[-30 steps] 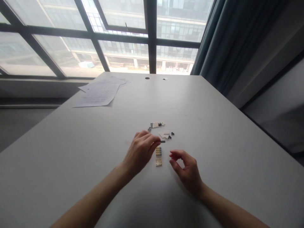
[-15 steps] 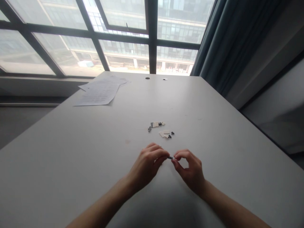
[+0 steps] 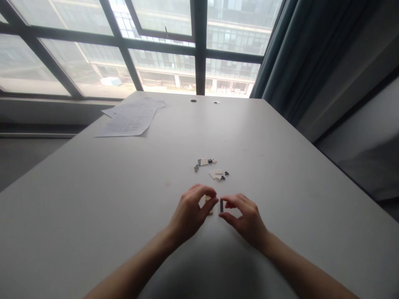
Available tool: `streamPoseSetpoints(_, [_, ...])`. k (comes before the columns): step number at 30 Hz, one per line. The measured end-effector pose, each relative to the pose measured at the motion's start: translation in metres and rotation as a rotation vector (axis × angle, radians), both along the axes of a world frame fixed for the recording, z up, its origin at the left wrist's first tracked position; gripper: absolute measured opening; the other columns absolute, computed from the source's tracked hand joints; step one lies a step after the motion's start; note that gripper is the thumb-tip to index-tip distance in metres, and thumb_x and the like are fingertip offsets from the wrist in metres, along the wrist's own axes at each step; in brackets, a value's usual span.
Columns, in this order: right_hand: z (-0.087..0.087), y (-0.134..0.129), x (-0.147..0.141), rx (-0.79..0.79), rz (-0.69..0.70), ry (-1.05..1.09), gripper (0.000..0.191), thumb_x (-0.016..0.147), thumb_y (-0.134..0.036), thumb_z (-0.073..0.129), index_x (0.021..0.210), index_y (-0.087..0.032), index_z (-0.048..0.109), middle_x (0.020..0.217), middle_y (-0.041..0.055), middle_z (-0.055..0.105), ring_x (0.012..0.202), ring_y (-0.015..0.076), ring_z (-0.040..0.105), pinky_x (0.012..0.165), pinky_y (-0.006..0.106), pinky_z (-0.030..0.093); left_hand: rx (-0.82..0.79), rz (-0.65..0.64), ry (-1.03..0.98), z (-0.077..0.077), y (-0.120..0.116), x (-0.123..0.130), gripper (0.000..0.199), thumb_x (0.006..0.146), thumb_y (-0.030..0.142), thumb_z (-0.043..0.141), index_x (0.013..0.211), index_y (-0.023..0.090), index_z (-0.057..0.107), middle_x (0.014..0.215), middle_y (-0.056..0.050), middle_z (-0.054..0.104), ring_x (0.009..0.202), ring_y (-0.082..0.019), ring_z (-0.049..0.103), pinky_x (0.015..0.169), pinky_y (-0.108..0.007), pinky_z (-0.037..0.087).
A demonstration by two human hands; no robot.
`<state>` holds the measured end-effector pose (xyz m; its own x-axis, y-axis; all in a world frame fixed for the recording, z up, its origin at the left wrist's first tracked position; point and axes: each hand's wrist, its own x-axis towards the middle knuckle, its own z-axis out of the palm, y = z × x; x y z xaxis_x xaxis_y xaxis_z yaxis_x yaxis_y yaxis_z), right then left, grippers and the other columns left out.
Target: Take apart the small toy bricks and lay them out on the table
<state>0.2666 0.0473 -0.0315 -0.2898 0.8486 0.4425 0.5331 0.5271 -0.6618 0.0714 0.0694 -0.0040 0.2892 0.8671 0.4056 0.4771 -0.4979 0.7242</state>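
Between the thumb and fingertips of my right hand (image 3: 245, 212), a small dark grey toy building plate (image 3: 221, 205) is held on end. My left hand (image 3: 195, 205) is just to its left, its fingers curled and the thumb tip close to the index tip; nothing shows between them. Behind those left fingers a tan toy building piece (image 3: 207, 199) is partly hidden, and I cannot tell whether the hand touches it. Farther out lie white flat pieces (image 3: 215, 174) with small black pieces (image 3: 226, 173) beside them.
A row of white studded pieces (image 3: 204, 162) with grey and black ones lies beyond, and a grey piece (image 3: 196, 168) is at its left. Paper sheets (image 3: 131, 120) rest on the far left of the white table (image 3: 93, 199). Windows and a dark curtain (image 3: 289, 58) stand behind.
The dark grey plate has gone from lying between both hands to upright in my right hand. My left fingers have come off it, and the tan piece now shows behind them.
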Motion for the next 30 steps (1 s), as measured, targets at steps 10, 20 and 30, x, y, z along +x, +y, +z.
streamPoseSetpoints(10, [0.0,0.025,0.005,-0.283,-0.1,-0.224,0.03,0.073,-0.024,0.074,0.102,-0.024,0.068,0.09,0.0039,0.061,0.092,0.0221,0.054,0.086,0.038,0.042,0.424,0.096,0.249,-0.019,0.023,-0.032,0.007,0.085,0.021,0.058,0.091,0.022,0.061,0.097,-0.005,0.066,0.093,-0.02,0.056,0.085,-0.036,0.045])
streamPoseSetpoints(20, [-0.003,0.032,0.0,-0.266,-0.09,-0.267,0.029,0.074,-0.03,0.074,0.102,-0.026,0.069,0.091,0.0031,0.06,0.093,0.0216,0.053,0.088,0.04,0.039,0.397,0.288,0.189,-0.031,0.034,-0.049,0.008,0.085,0.02,0.056,0.09,0.02,0.062,0.097,-0.006,0.065,0.094,-0.02,0.056,0.087,-0.038,0.045])
streamPoseSetpoints(30, [-0.006,0.031,0.001,-0.22,-0.102,-0.282,0.031,0.075,-0.032,0.073,0.105,-0.026,0.068,0.092,0.0038,0.059,0.093,0.022,0.053,0.087,0.04,0.039,0.329,0.372,0.124,-0.031,0.035,-0.048,0.008,0.085,0.022,0.055,0.087,0.02,0.063,0.096,-0.005,0.065,0.094,-0.02,0.058,0.087,-0.037,0.047])
